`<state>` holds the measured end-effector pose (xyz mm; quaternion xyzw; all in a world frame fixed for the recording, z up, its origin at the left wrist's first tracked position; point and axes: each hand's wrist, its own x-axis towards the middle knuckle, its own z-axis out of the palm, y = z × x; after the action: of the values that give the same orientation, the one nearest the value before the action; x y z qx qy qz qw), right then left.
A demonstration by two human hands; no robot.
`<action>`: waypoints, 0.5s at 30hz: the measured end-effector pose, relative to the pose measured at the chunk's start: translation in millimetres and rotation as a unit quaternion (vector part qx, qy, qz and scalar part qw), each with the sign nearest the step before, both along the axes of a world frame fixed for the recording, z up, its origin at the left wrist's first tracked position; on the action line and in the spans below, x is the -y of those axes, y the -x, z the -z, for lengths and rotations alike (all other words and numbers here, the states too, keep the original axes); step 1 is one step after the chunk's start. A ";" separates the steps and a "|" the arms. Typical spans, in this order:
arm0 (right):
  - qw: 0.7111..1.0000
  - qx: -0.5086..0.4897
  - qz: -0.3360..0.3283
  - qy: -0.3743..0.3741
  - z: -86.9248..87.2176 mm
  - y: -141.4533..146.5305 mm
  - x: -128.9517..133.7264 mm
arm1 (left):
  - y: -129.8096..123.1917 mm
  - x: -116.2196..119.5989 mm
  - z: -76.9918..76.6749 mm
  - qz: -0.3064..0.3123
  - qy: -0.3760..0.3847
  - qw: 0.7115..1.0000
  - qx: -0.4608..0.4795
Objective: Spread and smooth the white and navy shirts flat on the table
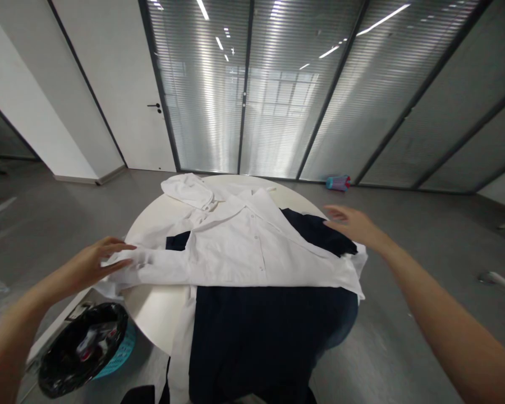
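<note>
A white buttoned shirt [227, 247] is spread over a round table [151, 314], its collar towards the far side. Dark navy cloth [269, 331] shows below its hem and hangs over the near edge; more navy cloth [315, 230] lies at the upper right. My left hand [105, 258] has its fingers apart at the end of the white sleeve on the left. Over the navy cloth's right side, my right hand [349, 224] is raised with fingers spread, holding nothing. A bunched white cloth [189, 189] rests at the table's far left.
A blue basket [120, 353] lined with a black bag stands on the floor at the lower left. Beyond the table are glass partitions and a white door [122, 84]. A small blue and pink basket [338, 183] lies by the glass.
</note>
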<state>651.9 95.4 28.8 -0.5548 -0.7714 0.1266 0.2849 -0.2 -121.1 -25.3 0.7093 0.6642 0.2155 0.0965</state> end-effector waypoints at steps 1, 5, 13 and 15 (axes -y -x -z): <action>0.995 0.014 -0.096 0.003 -7.5 34.0 -0.8 | -14.8 -2.1 -1.7 0.016 0.014 1.000 -0.002; 0.914 0.083 -0.396 0.000 -15.7 181.4 20.9 | -60.1 -4.2 -2.9 0.065 0.074 0.995 -0.012; 0.736 0.317 -0.590 -0.098 23.6 350.2 76.4 | -66.3 21.4 3.6 0.075 0.044 0.995 -0.039; 0.728 0.345 -0.581 -0.115 24.6 356.9 72.7 | -66.7 29.1 -3.9 0.056 -0.021 0.998 -0.026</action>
<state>295.0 22.7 4.2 0.0335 -0.9968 -0.0223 -0.0686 66.4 -150.2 -21.4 0.7528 0.6209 0.2050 0.0760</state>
